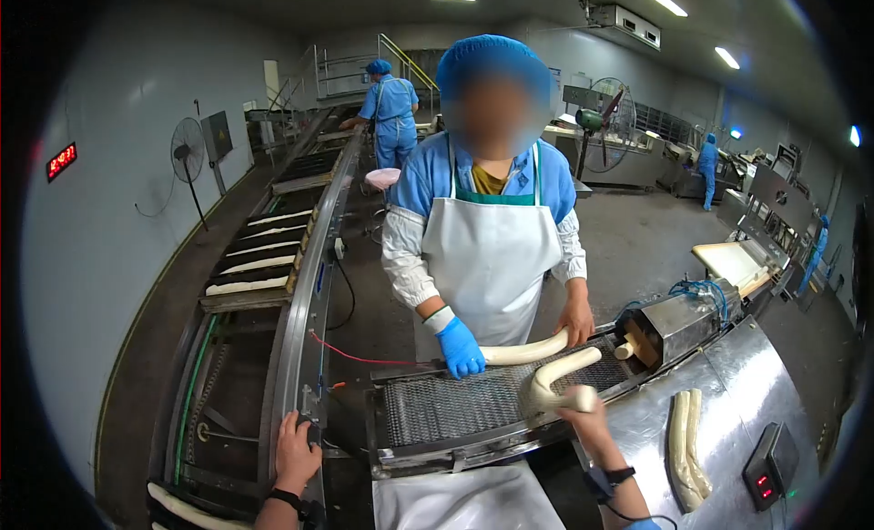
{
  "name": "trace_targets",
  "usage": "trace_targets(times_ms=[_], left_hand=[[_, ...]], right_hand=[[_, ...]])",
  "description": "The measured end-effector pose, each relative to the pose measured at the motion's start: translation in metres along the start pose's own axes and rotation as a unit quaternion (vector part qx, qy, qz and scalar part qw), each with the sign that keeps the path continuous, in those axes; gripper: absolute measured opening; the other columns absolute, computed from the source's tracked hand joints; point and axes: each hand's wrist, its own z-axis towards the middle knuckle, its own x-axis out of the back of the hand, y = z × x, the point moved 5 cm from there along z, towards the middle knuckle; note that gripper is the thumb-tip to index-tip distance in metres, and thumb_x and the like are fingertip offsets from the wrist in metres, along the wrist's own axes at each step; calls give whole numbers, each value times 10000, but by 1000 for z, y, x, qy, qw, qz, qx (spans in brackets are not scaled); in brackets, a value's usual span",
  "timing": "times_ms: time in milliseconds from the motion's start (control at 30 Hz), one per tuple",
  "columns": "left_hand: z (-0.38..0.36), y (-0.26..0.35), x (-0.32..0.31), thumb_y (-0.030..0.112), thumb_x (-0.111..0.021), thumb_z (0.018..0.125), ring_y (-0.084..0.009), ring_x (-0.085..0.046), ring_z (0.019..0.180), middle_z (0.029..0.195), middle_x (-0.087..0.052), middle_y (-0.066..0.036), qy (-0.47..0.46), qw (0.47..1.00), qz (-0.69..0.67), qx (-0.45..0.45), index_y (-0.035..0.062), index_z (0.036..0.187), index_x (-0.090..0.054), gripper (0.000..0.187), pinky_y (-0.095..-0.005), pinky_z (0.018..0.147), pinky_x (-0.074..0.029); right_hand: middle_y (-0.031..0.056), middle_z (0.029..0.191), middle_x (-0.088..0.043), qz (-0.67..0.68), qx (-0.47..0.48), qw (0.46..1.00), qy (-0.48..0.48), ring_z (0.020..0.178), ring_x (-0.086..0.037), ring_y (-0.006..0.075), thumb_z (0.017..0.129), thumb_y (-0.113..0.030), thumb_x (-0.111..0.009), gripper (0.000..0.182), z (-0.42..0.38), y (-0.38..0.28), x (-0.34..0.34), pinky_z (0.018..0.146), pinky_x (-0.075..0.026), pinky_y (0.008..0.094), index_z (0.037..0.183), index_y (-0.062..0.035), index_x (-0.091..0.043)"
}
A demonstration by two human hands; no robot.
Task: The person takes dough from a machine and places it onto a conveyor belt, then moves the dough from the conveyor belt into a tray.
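Observation:
My left hand [297, 452] rests on the metal rail of the long conveyor, its fingers bent over a small dark part at the edge; what they hold, if anything, is hidden. My right hand [587, 413] grips one end of a bent dough roll [550, 373] above the mesh belt [437, 412]. Across the belt a co-worker in a white apron [492, 257] holds another dough roll [525, 351] with a blue-gloved hand and a bare hand. A short dough end [624, 351] shows at the opening of the metal machine [687, 321].
Two dough rolls [685, 448] lie on the steel table [733, 384] beside a scale with red digits [770, 466]. Dough strips [259, 265] sit in dark trays on the left conveyor [305, 293]. Two other people in blue stand farther back. A red cord [364, 359] hangs between conveyor and belt.

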Motion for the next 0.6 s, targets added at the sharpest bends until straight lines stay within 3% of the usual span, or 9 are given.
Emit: trace_targets(times_ms=[133, 233, 300, 333, 400, 433, 500, 533, 600], left_hand=[[1, -3, -5, 80, -723, 755, -396, -356, 1447, 1512, -428, -230, 7, 1000, 7, -12, -14, 1215, -638, 478, -468, 1190, -341], [0, -8, -9, 66, -714, 746, -401, -365, 1439, 1499, -439, -240, 20, 1000, 6, -24, -17, 1210, -638, 477, -469, 1193, -337], [-1, -8, -9, 57, -708, 742, -404, -370, 1435, 1492, -445, -243, 24, 999, -1, -23, -19, 1206, -639, 476, -471, 1194, -336], [-1, -5, -4, 49, -702, 737, -406, -374, 1432, 1486, -451, -246, 29, 999, -4, -33, -20, 1203, -640, 474, -473, 1194, -336], [-1, -1, 1, 41, -698, 732, -408, -370, 1435, 1483, -451, -248, 21, 999, -16, -27, -22, 1202, -642, 477, -476, 1195, -333], [-1, 1, 4, 40, -690, 736, -401, -377, 1432, 1480, -459, -238, 21, 999, -7, -27, -17, 1197, -645, 467, -477, 1178, -357], [0, 4, 4, 40, -682, 740, -394, -385, 1430, 1476, -467, -229, 22, 999, 1, -33, -13, 1192, -649, 457, -478, 1161, -380], [-1, 2, 4, 42, -685, 740, -391, -383, 1433, 1480, -466, -226, 23, 999, 6, -32, -10, 1193, -649, 457, -474, 1165, -376], [-1, 0, 5, 43, -688, 741, -388, -381, 1435, 1484, -466, -223, 24, 999, 12, -32, -8, 1195, -650, 458, -470, 1169, -373]], right_hand=[[65, 1018, -655, 127, -4, 959, 253, 878, -654, 191, 696, 49, -750, 425, -58, 53, 169, 767, -567, 330, 1084, -56, -613], [70, 899, -608, 26, 92, 910, 403, 794, -601, 159, 749, -29, -729, 270, -142, 77, 246, 723, -529, 301, 981, -18, -592], [51, 866, -531, -219, 57, 876, 426, 746, -512, 150, 719, -65, -760, 323, -191, 97, 292, 666, -475, 278, 940, -14, -530], [150, 1079, -596, -302, -87, 871, 378, 971, -596, 247, 738, -247, -809, 554, -209, 164, 354, 880, -509, 379, 1154, 10, -550], [273, 1191, -691, -407, -104, 835, 355, 1129, -650, 435, 836, -708, -641, 816, -247, 86, 314, 904, -524, 514, 1207, 19, -666], [273, 1191, -691, -408, -104, 834, 356, 1129, -650, 435, 836, -708, -641, 816, -249, 72, 310, 904, -524, 514, 1207, 19, -666], [269, 1293, -647, -657, -71, 651, 373, 1225, -590, 443, 882, -747, -545, 882, -257, 46, 302, 997, -470, 535, 1300, 26, -616], [269, 1293, -647, -656, -73, 650, 376, 1225, -590, 443, 882, -747, -545, 882, -251, 56, 310, 997, -470, 535, 1300, 26, -616], [251, 1368, -529, -704, -28, 584, 402, 1319, -487, 357, 746, -514, -792, 900, -231, 80, 328, 1138, -340, 541, 1409, 5, -473]])
